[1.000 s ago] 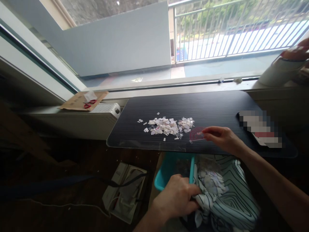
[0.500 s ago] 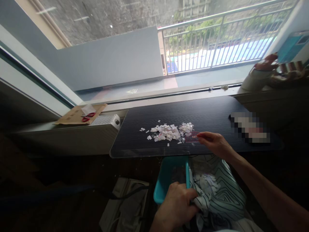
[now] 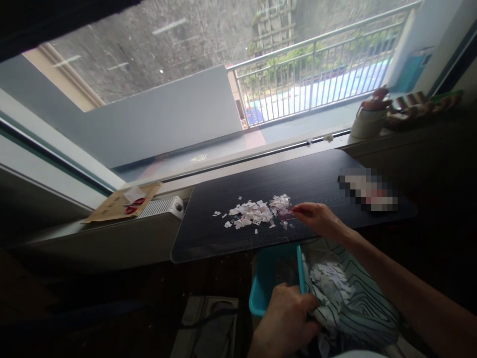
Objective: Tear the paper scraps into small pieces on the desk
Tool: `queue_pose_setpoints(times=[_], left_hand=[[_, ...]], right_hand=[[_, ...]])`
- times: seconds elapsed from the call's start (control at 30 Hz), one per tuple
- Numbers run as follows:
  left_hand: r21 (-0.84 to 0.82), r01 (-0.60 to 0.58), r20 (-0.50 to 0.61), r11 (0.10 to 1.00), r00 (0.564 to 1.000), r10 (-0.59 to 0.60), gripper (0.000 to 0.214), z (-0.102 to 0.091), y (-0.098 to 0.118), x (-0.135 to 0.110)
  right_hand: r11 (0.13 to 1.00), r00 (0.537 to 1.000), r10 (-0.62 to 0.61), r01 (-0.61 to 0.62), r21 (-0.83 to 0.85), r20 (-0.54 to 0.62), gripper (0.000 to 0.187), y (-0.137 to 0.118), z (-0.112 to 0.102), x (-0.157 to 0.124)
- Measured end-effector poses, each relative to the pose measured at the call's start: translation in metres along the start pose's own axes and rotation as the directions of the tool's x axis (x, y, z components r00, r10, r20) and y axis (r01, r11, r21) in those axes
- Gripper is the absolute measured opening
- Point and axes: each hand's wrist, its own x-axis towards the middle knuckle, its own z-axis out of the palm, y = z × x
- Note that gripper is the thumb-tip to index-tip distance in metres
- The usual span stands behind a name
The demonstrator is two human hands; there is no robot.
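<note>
Paper scraps (image 3: 257, 214) are lying in a loose pile on the dark table (image 3: 328, 174). A smaller part is already resting on the striped cloth (image 3: 357, 308) beside the teal tray (image 3: 270, 276) under the table edge, so most, I judge, are waiting above. The left hand (image 3: 285, 320) is gripping the cloth at the tray rim, well below the pile, while the right hand (image 3: 318, 219) is pinching a pink card (image 3: 286, 214) that is touching the pile's right side.
</note>
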Motion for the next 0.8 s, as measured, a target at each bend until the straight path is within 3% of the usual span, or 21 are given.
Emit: queue_pose_setpoints(times=[0.1,0.33,0.53,0.7,0.8], left_hand=[[0.025,-0.017,0.012,1.000,1.000,0.017,0.017,-0.003,0.004,0.005],[0.053,-0.079,0.040,0.996,0.996,0.077,0.015,-0.003,0.008,0.018],[0.084,-0.132,0.095,0.988,0.988,0.124,0.017,-0.008,0.008,0.028],[0.093,-0.118,0.109,0.989,0.988,0.108,0.018,-0.015,0.006,0.034],[0.080,-0.114,0.116,0.990,0.988,0.105,0.018,-0.016,0.005,0.037]], right_hand=[[1.000,0.999,-0.012,0.012,0.005,0.040,0.024,0.001,-0.005,-0.003],[0.998,0.998,0.063,-0.062,0.026,-0.018,0.023,0.012,-0.019,-0.012],[0.969,0.983,0.108,-0.137,0.204,0.146,0.024,0.022,-0.016,-0.014],[0.957,0.984,0.175,-0.171,0.232,0.001,0.026,0.030,-0.013,-0.002],[0.952,0.980,0.169,-0.189,0.241,0.104,0.024,0.028,-0.017,-0.002]])
